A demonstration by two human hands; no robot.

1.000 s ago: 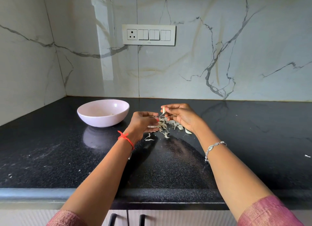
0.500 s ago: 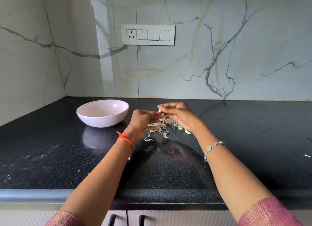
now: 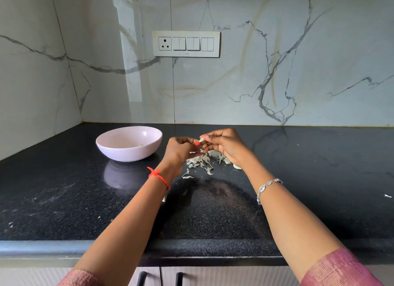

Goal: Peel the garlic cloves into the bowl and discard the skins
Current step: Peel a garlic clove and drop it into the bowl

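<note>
- I see the right hand [image 3: 226, 146] pinching a small white garlic clove [image 3: 201, 139] with its fingertips, up above the counter [image 3: 64, 200].
- The left hand [image 3: 179, 151] has its fingers curled in. Its thumb tip is right beside the clove, but I cannot tell if it grips it.
- A heap of dry skins [image 3: 202, 161] lies on the counter, under and between both hands.
- The pink bowl [image 3: 128, 154] sits on the counter to the left of the hands, near but apart. A little pale bit lies inside it.
- There is a red thread [image 3: 158, 177] on the left wrist and a silver bracelet [image 3: 267, 186] on the right.
</note>
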